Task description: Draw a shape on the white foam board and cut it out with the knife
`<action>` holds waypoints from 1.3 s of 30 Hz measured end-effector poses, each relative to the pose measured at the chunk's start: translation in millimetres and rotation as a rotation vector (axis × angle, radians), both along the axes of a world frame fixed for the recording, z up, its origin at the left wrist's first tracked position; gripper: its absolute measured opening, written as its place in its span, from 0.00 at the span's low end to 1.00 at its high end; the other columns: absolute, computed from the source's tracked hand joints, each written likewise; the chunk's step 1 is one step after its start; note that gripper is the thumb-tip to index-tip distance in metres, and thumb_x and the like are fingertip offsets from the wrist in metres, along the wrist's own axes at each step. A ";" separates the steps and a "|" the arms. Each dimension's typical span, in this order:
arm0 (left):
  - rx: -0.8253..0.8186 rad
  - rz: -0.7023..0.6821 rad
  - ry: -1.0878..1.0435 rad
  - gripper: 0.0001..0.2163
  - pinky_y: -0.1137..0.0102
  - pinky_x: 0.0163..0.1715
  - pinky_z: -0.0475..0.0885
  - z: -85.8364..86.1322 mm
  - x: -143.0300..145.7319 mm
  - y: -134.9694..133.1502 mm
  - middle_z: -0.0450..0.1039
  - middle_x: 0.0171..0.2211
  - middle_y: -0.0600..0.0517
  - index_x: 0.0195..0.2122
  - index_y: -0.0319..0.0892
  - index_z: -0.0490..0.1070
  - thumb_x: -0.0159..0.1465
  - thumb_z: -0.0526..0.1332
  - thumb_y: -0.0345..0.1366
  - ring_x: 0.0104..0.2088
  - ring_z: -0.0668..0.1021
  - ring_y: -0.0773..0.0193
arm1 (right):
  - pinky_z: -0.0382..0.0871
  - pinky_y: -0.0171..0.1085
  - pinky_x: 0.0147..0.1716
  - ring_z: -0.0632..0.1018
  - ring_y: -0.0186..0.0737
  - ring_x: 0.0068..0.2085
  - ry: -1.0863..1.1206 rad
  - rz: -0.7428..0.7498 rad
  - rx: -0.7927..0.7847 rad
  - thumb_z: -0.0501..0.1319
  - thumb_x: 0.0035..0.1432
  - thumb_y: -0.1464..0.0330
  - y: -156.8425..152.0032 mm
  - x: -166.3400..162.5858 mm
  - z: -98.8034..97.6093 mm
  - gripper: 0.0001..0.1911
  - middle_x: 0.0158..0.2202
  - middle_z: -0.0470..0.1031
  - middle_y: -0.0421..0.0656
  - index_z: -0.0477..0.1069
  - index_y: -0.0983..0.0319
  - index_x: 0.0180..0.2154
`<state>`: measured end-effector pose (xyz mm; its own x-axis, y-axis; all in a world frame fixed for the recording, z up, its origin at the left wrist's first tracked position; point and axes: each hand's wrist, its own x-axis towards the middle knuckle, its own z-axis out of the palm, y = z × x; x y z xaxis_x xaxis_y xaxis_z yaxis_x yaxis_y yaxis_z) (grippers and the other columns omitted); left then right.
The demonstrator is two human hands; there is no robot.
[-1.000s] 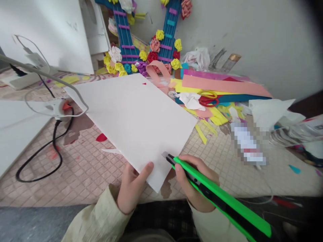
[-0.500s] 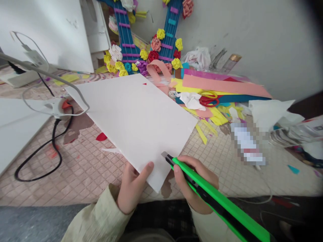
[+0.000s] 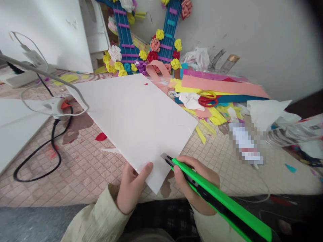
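A white foam board (image 3: pixel 136 117) lies at a slant across the table, one corner pointing toward me. My left hand (image 3: pixel 135 186) grips its near left edge, thumb on top and fingers hidden beneath. In my right hand (image 3: pixel 196 178) is a green and black utility knife (image 3: pixel 214 198), its handle running back to the lower right. The knife's short blade is out and points left over the board's near part; I cannot tell whether the tip touches the surface. A tiny red paper scrap (image 3: pixel 145 84) sits near the board's far corner.
Paper strips (image 3: pixel 224 84), red-and-yellow-handled scissors (image 3: pixel 208 101) and scraps lie right of the board. Behind stand blue guitar-neck shapes (image 3: pixel 126 37) with paper flowers. A black cable (image 3: pixel 54 148) loops at the left beside another white board (image 3: pixel 20 124). A blurred-out device (image 3: pixel 246 143) lies right.
Almost nothing differs. The view has shifted very slightly, and both hands, the board and the knife keep their places.
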<state>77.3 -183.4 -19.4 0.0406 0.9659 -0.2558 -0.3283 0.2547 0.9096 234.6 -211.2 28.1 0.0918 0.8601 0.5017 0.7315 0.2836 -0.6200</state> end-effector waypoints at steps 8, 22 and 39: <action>-0.001 0.010 -0.013 0.14 0.64 0.39 0.71 1.8 1.1 -0.8 0.76 0.38 0.49 0.41 0.39 0.69 0.55 0.65 0.38 0.38 0.76 0.58 | 0.71 0.27 0.26 0.75 0.29 0.23 -0.017 0.016 0.003 0.61 0.52 0.72 -1.2 2.5 -0.3 0.08 0.26 0.76 0.37 0.69 0.62 0.37; -0.163 0.055 -0.163 0.19 0.63 0.39 0.72 7.8 -0.2 3.1 0.77 0.39 0.46 0.41 0.39 0.68 0.49 0.69 0.36 0.41 0.77 0.53 | 0.69 0.27 0.26 0.75 0.29 0.25 0.087 -0.024 -0.057 0.61 0.52 0.68 -8.5 14.5 11.3 0.07 0.28 0.76 0.36 0.70 0.58 0.36; -0.318 -0.101 -0.347 0.29 0.64 0.41 0.73 32.3 0.7 2.8 0.77 0.39 0.46 0.53 0.40 0.65 0.49 0.68 0.29 0.43 0.77 0.52 | 0.69 0.35 0.25 0.76 0.38 0.27 0.506 -0.350 -0.009 0.60 0.53 0.61 -6.8 17.7 -6.8 0.12 0.26 0.74 0.40 0.70 0.61 0.37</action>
